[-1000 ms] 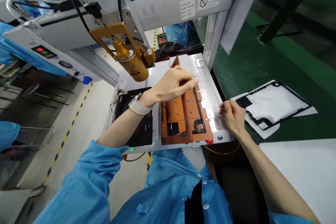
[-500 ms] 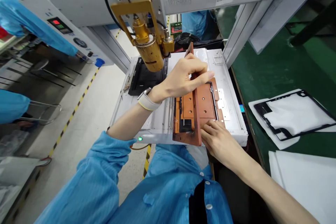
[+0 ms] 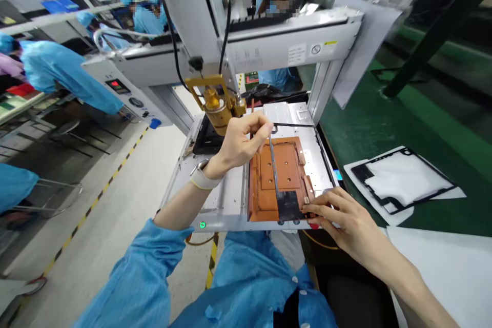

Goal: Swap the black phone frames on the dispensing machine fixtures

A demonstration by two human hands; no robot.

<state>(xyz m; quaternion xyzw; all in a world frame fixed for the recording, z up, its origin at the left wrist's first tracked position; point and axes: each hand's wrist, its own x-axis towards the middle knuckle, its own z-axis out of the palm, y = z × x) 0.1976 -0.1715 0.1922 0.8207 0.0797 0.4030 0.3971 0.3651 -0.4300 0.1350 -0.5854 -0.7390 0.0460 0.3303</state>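
A thin black rectangular frame [image 3: 288, 206] with a wide black patch along its near side is held up over an orange-brown fixture plate [image 3: 284, 169]. My left hand [image 3: 244, 141], a watch on its wrist, pinches the frame's far left corner between thumb and fingers. At the near right corner, the fingers of my right hand [image 3: 338, 212] grip the frame's edge. Shallow recesses and several small holes mark the fixture, which lies on the white machine bed [image 3: 226, 205].
A gold dispensing head [image 3: 219, 113] hangs just beyond my left hand. Below it lies a black tray-like part [image 3: 205, 138]. On the green table [image 3: 332, 128] at right, another black frame [image 3: 411, 177] rests on white sheets. Co-workers in blue stand at the back left.
My left hand has let go of the upright brown fixture piece, which no longer stands over the plate. The black frame has come up out of the fixture, and both hands now hold it.
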